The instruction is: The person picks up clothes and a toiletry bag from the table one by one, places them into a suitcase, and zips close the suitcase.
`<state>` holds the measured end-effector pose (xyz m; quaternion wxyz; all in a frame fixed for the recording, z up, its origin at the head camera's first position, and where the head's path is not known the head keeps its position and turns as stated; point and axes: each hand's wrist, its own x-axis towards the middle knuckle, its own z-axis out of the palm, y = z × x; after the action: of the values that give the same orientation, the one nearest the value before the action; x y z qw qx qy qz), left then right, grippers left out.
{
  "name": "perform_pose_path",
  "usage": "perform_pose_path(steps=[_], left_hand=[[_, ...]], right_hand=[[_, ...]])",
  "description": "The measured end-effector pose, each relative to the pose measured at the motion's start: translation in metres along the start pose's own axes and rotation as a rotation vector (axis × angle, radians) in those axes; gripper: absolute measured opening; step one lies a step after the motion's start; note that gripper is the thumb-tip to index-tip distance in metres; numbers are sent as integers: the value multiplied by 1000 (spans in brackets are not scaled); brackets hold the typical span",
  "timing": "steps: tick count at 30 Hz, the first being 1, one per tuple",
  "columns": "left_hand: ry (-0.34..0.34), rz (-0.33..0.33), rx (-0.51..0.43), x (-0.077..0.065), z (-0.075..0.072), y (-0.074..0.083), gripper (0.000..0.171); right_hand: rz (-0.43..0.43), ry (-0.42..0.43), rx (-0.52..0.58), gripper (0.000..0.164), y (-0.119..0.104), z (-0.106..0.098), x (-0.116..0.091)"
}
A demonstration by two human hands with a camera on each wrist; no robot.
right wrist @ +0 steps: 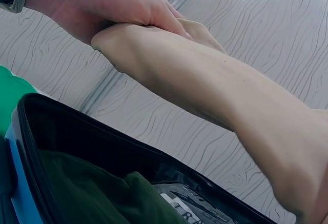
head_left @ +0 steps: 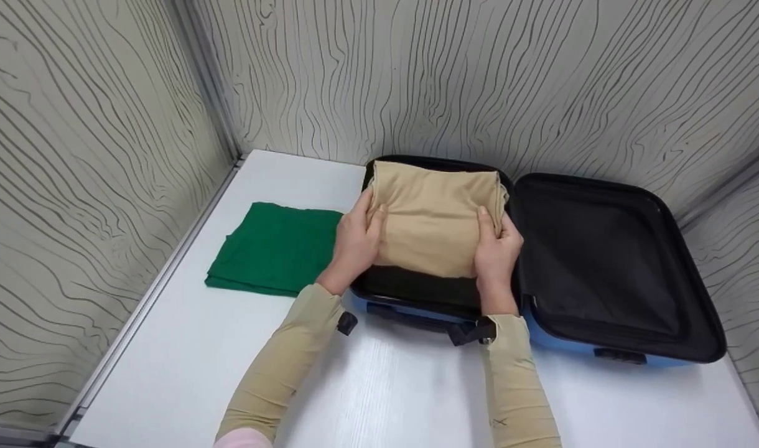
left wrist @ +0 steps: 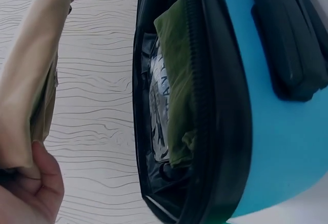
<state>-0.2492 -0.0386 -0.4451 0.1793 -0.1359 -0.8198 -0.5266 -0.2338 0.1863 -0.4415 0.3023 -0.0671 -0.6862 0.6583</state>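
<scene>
A folded tan garment (head_left: pixel 438 221) hangs between both hands, above the left half of an open blue suitcase (head_left: pixel 417 303). My left hand (head_left: pixel 358 242) grips its left edge, thumb on top; my right hand (head_left: pixel 499 252) grips the right edge the same way. Seen from the left wrist, a gap separates the tan garment (left wrist: pixel 31 75) from the suitcase. Inside that half lie an olive-green cloth (left wrist: pixel 179 85) and a clear plastic package (left wrist: pixel 158 101) with printed letters. In the head view the raised garment hides them.
A folded green cloth (head_left: pixel 277 249) lies on the white table (head_left: pixel 379 386), left of the suitcase. The suitcase's other half (head_left: pixel 609 261), with a black lining, is laid open to the right. Patterned panels (head_left: pixel 417 81) stand behind and at the sides.
</scene>
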Motion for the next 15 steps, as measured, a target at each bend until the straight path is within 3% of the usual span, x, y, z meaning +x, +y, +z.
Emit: perform_pose_path(steps=[4, 15], left_hand=[[-27, -10, 4, -1, 6, -2, 49], [-75, -21, 38, -11, 19, -13, 52]], right_hand=[[20, 4, -2, 29, 16, -7, 4], [75, -1, -61, 32, 34, -20, -3]])
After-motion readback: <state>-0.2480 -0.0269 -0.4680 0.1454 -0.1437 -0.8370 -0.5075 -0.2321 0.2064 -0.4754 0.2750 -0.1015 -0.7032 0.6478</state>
